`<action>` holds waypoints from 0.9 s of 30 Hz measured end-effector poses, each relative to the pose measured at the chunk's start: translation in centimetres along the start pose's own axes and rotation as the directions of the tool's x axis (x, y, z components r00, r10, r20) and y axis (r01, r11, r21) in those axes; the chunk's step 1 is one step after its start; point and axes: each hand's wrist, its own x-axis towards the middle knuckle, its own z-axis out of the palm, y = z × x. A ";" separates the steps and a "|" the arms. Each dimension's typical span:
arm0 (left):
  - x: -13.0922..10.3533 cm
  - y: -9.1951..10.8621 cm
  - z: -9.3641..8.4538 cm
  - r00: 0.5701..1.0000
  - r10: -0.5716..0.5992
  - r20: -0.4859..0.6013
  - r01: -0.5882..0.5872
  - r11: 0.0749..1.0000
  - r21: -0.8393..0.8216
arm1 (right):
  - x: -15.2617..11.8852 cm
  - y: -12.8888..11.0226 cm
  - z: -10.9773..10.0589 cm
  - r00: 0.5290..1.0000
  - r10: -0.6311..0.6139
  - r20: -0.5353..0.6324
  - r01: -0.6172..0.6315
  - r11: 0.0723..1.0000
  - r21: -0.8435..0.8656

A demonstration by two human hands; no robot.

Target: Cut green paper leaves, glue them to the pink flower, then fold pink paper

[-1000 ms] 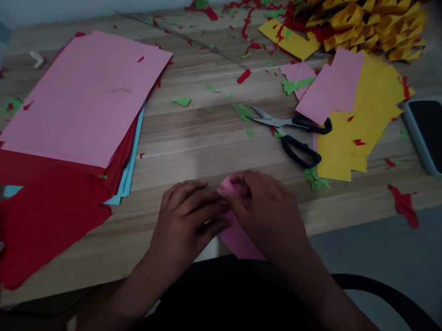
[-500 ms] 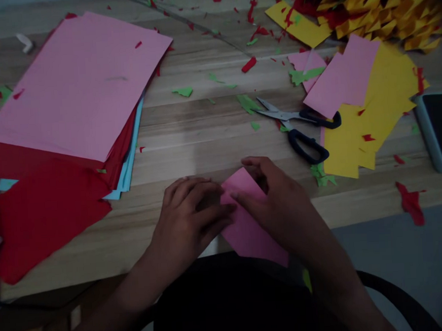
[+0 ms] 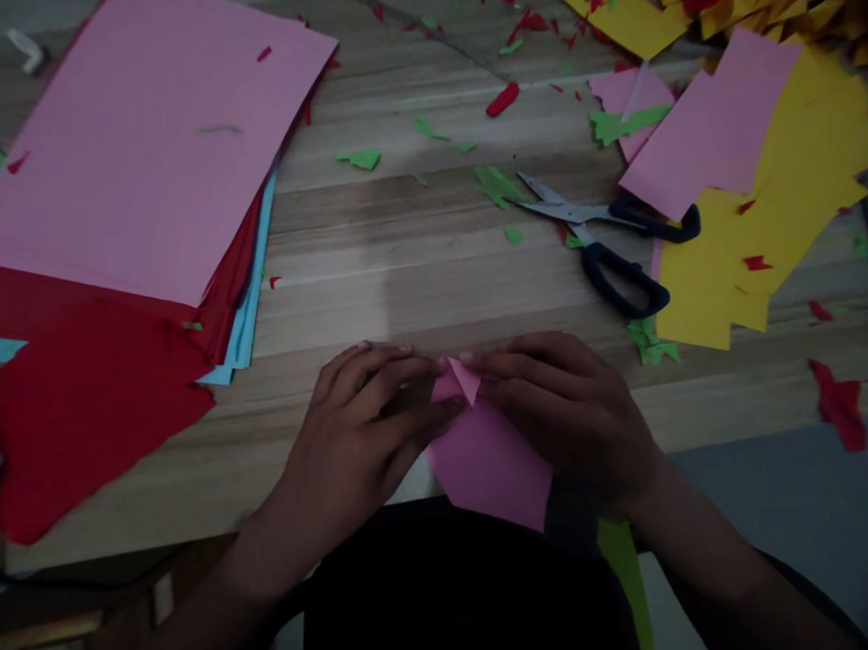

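Note:
A small pink paper piece (image 3: 489, 468) is held between both hands at the table's front edge, its upper corner folded down into a small triangle. My left hand (image 3: 370, 420) pinches the paper's upper left side between thumb and fingers. On the other side, my right hand (image 3: 569, 405) grips the upper right edge by the fold, fingers pressed together. Scissors (image 3: 581, 215) with dark handles lie spread beyond my right hand. Part of the paper's right side is hidden under my right hand.
At the left lies a stack of large pink sheets (image 3: 155, 146), with crumpled red paper (image 3: 97, 420) in front. Yellow pieces (image 3: 797, 180) and pink pieces (image 3: 715, 126) lie at the right. Folded yellow shapes (image 3: 781, 6) sit at the back right. Red and green scraps are scattered about.
The pink paper's top corner has been folded down. My right hand has turned, its fingers now along the fold. The view has shifted, so the table items at the right appear farther right.

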 end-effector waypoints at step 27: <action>0.5 0.4 -0.4 0.997 0.007 0.078 -0.008 1.000 0.016 | -0.1 2.1 -1.1 0.984 -0.134 0.119 0.133 0.991 0.018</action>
